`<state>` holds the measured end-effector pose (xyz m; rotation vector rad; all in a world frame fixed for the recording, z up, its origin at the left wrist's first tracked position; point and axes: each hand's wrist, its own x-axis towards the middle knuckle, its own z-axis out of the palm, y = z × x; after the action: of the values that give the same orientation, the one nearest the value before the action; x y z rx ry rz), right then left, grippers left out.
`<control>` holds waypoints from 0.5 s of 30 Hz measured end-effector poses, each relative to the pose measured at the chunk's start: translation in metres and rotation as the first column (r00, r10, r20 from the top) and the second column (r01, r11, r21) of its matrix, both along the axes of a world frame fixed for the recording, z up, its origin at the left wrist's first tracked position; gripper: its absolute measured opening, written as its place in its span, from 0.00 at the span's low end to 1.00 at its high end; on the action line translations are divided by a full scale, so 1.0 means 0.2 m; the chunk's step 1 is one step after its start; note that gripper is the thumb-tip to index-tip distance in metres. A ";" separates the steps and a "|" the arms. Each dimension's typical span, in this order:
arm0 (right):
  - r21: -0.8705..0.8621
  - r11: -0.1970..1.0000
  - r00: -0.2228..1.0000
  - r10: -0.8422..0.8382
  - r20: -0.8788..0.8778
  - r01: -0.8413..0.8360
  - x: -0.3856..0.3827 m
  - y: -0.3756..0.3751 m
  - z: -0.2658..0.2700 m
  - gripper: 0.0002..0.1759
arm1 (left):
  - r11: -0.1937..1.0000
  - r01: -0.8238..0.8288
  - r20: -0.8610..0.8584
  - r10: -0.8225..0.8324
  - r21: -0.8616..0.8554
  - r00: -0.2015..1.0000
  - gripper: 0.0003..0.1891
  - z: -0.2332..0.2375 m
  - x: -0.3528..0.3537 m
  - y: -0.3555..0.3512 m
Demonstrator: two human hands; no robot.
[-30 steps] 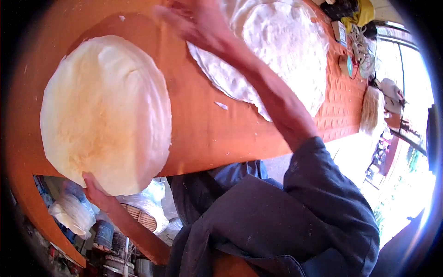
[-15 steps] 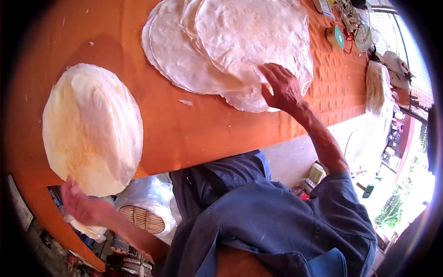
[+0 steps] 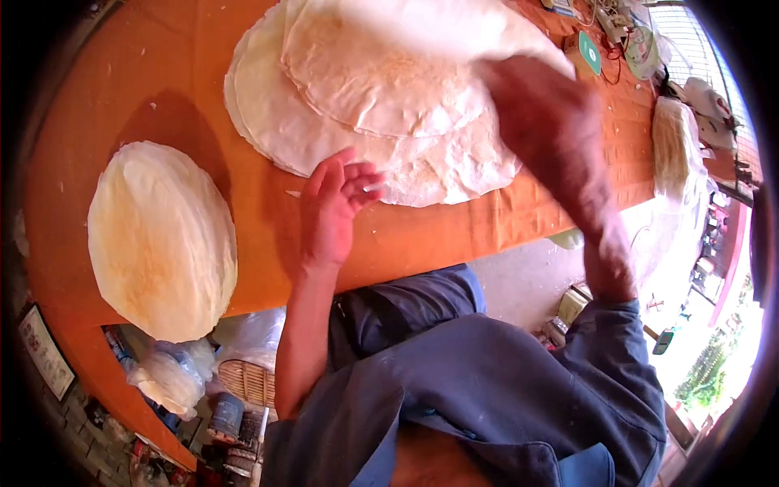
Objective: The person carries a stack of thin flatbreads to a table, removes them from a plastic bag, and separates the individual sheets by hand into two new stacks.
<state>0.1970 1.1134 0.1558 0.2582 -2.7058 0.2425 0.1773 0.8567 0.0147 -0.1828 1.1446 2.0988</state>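
Several large, thin round flatbreads (image 3: 381,89) lie overlapping on the orange-covered table. My right hand (image 3: 544,105), smeared by motion, is at the right of this pile, closed on the edge of a top flatbread (image 3: 422,28) that is raised and blurred; its fingertips are hard to make out. Close to the front edge of the pile is my left hand (image 3: 337,195), raised over the table with its fingers apart and slightly curled, holding nothing. A separate oval stack of folded flatbreads (image 3: 162,243) rests at the left, near the table's edge.
The orange tablecloth (image 3: 268,235) carries a few crumbs. At the far right are a green-and-brown box (image 3: 586,53), cables and a bundle in clear plastic (image 3: 675,146). Below the table's front edge are a wicker basket (image 3: 246,381) and plastic bags (image 3: 174,377).
My left hand has moved from the left stack to the front of the large pile. My right hand has risen and moved right, lifting a flatbread. The view has shifted slightly.
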 end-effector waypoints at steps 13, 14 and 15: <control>-0.657 0.721 0.851 0.188 0.490 0.219 0.14 -0.17 -0.53 0.20 | 0.979 -0.175 0.029 0.173 0.099 0.984 0.08 0.01 -0.09 0.19; -0.699 0.663 0.836 0.201 0.510 0.267 0.14 -0.17 -0.54 0.20 | 0.981 -0.168 0.008 0.167 0.094 0.986 0.08 0.01 -0.09 0.20; -0.761 0.578 0.863 0.182 0.472 0.294 0.14 -0.17 -0.58 0.20 | 0.983 -0.163 -0.012 0.165 0.089 0.986 0.08 0.01 -0.08 0.20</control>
<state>0.2252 1.0803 0.0404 -0.2249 -2.6978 1.7194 0.1603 0.8963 0.0162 -0.2221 1.0778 2.2954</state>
